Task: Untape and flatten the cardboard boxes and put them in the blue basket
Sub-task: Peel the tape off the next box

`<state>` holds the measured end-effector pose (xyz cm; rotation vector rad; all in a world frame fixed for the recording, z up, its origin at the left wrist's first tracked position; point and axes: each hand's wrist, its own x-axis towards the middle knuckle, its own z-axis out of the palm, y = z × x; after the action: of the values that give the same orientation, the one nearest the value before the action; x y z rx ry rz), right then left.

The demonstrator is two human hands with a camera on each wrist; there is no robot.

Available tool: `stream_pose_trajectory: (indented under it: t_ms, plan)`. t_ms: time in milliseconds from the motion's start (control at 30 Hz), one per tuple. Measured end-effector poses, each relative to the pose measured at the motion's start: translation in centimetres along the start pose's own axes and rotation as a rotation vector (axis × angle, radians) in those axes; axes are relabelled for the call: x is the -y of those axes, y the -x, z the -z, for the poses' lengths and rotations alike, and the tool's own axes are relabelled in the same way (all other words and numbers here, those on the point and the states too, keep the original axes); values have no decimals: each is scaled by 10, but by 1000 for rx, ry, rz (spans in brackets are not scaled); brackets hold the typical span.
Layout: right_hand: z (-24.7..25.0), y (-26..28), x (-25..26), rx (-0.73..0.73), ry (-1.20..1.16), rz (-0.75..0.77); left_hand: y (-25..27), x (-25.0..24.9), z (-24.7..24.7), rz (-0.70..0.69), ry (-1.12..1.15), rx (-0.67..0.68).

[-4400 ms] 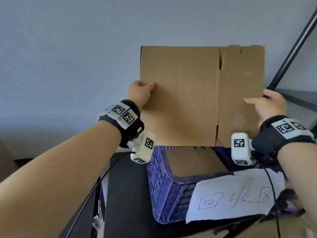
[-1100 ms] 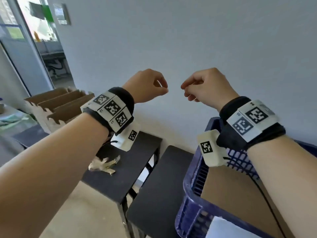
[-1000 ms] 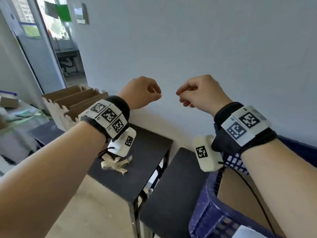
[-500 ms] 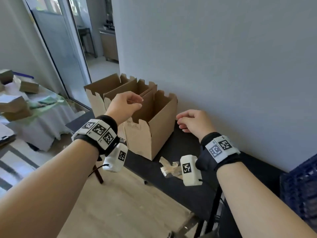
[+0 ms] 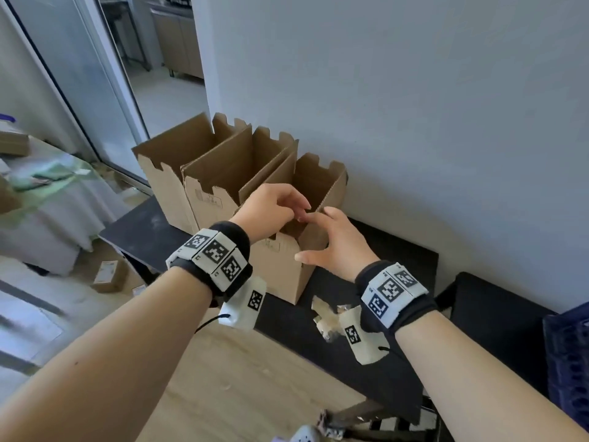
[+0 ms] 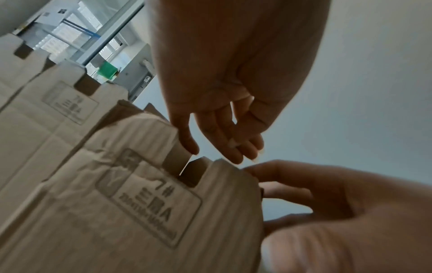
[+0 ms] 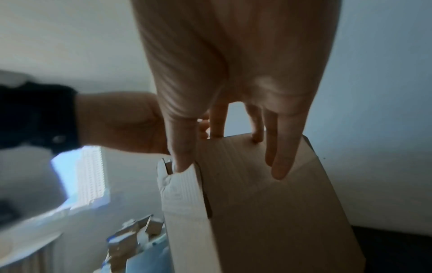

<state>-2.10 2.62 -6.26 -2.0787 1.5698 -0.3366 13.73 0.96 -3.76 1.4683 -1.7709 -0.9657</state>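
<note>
Three open-topped cardboard boxes stand in a row on a black table (image 5: 366,362) against the wall. My hands meet at the nearest box (image 5: 280,269) (image 6: 117,212) (image 7: 268,212). My left hand (image 5: 299,212) (image 6: 222,144) hovers over its open top, fingers loosely bent, tips at the rim, holding nothing. My right hand (image 5: 328,240) (image 7: 233,147) lies with straight fingers on the box's right wall, thumb touching the front corner. A corner of the blue basket (image 5: 567,362) shows at the far right edge.
The middle box (image 5: 223,173) and the far box (image 5: 172,161) stand close behind the nearest one. A wad of peeled tape (image 5: 328,317) lies on the table beside my right wrist. A second black stand (image 5: 497,314) sits between table and basket. A small carton (image 5: 108,275) lies on the floor.
The flattened cardboard I held over the basket has left my hands. My view swung left from the basket to the boxes, and both hands came down onto the nearest box.
</note>
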Motion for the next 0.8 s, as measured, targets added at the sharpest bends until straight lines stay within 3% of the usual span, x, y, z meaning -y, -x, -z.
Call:
stream_pose_trajectory:
  t_ms: [133,367,467,600,700,800]
  plan:
    - [4,-6,-4,-7,133,47,-22,-10,7,-29,-11,-60]
    - [36,-6,-45,-84,119,81,-53,-30,4,-111,0,-32]
    - [62,-8,-70,-281,-193,30,-68,-39,0,-158,9,-89]
    - [96,-15,-104,-462,-565,-62,-91,-43,-4,-189,69,-260]
    - [113,-13,-121,-556,-907,-170,-104,-40,-11,-121,179,-320]
    - [124,-3,-136,-568,-1010,-238,-108,-36,-19,20,303,-291]
